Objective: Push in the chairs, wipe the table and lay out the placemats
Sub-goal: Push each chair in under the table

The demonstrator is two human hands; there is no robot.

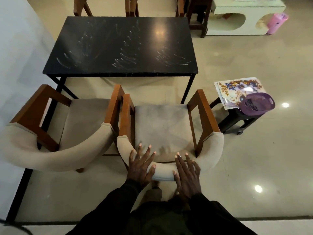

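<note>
**Shiny floor, smeared desk, one chair ready to go in**

The pale floor point(245, 158) shines under the lights. In the upper middle of the frame stands a black desk point(118, 46) with white smears on top, so it looks not yet wiped. Two chairs sit pulled out in front of it. The left chair point(81, 119) is at the lower left.

Both hands lie on the padded back of the right chair point(162, 126), at the bottom middle. The left hand point(140, 167) and the right hand point(187, 173) have their fingers straight and spread apart. They press flat and do not grip. I think a flat push helps slide the chair straight under the desk.

At the right, the flowery placemats point(237, 89) lie on a small dark stool point(237, 119). A purple basket point(257, 104) sits on them. They are likely kept there, off the desk, until it is wiped.
</note>
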